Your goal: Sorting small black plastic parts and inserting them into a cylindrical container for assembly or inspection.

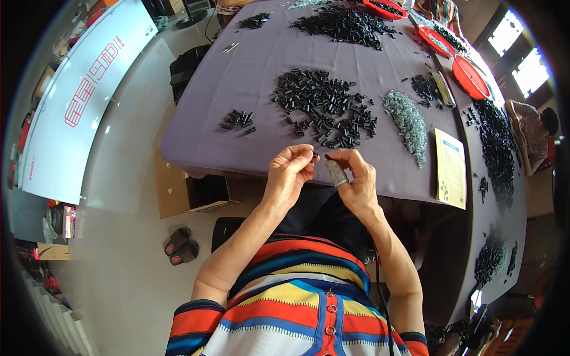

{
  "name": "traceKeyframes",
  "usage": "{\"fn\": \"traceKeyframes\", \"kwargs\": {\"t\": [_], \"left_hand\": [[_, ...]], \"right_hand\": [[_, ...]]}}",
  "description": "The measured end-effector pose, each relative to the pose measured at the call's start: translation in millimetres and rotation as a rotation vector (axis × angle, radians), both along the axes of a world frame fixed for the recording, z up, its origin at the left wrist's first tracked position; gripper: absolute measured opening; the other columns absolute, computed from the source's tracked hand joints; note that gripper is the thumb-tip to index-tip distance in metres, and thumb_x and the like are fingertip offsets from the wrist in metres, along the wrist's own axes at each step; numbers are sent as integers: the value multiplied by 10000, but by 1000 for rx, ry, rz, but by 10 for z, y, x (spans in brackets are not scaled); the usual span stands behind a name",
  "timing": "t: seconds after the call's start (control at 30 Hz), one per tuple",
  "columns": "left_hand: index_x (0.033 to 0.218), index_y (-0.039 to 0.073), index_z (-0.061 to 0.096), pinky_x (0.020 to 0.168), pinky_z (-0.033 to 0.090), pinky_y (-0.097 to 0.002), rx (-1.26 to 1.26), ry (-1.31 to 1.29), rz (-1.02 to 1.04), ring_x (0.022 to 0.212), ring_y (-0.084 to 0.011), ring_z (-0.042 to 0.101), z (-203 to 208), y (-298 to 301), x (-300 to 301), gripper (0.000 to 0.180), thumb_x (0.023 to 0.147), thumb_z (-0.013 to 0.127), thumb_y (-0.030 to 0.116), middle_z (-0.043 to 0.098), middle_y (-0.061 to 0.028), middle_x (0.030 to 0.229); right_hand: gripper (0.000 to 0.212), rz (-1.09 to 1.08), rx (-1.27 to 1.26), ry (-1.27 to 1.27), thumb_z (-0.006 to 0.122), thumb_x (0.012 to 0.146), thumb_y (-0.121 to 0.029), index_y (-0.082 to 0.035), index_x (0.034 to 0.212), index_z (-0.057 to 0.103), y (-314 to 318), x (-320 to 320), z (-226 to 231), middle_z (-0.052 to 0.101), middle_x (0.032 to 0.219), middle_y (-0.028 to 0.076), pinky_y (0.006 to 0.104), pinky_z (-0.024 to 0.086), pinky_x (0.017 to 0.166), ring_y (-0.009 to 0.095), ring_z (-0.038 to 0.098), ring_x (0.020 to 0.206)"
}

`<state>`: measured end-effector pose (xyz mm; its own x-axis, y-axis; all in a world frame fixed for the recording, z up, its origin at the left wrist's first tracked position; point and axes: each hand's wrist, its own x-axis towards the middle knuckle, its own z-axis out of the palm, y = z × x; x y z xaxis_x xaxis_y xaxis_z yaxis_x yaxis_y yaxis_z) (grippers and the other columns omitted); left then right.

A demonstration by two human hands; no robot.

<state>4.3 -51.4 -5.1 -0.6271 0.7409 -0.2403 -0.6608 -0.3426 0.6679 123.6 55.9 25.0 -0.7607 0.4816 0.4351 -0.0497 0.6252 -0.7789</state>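
Just beyond my lap, at the near edge of the cloth-covered table [208, 136], both hands are raised close together. Between the thumb and fingertips of my left hand [290, 173] is a small black piece [315, 155]. My right hand [358, 183] is pinched too, with a dark tip showing at its fingers; what it holds is too small to make out. A pale wrap [336, 172] covers its thumb. Ahead lies a spread pile of short black tubes [323, 98], with a smaller cluster [238, 120] to the left. To the right is a heap of clear greyish small parts [406, 121].
A yellowish booklet [450, 169] lies at the table's right edge. Red baskets [471, 77] and further black piles [341, 25] are farther off. An open cardboard box [172, 190] and dark slippers [181, 246] are on the floor. Another person [531, 136] is at the right.
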Motion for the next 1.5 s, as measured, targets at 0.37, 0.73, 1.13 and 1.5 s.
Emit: {"fn": "traceKeyframes", "kwargs": {"t": [0.37, 0.73, 1.13, 1.5], "left_hand": [[975, 27, 645, 569, 448, -227, 40, 199, -102, 617, -89, 555, 196, 124, 283, 90, 896, 631, 67, 614, -17, 767], [1043, 28, 637, 620, 467, -221, 115, 197, -74, 689, -88, 567, 260, 150, 397, 137, 915, 588, 26, 665, -69, 908], [1054, 39, 641, 657, 481, -245, 189, 217, -42, 720, -105, 572, 223, 123, 441, 145, 920, 586, 43, 661, -98, 949], [1045, 28, 636, 642, 479, -243, 184, 404, 58, 698, -111, 569, 232, 137, 511, 141, 909, 600, 27, 660, -95, 908]], "right_hand": [[354, 5, 112, 84, 595, 618, 116, -17, 947, 599, 31, 304, 143, 621, 880, 126, 385, 488, 718, 329, 587, 819], [305, 3, 53, 119, 595, 659, 109, -8, 941, 594, 39, 354, 151, 635, 890, 125, 341, 493, 729, 286, 618, 806], [352, 36, 159, 182, 607, 612, 111, -11, 942, 587, 36, 349, 168, 641, 911, 124, 360, 485, 693, 301, 595, 793], [423, 13, 316, 188, 606, 566, 119, -31, 960, 576, 29, 354, 204, 640, 935, 104, 355, 470, 663, 292, 573, 758]]}}
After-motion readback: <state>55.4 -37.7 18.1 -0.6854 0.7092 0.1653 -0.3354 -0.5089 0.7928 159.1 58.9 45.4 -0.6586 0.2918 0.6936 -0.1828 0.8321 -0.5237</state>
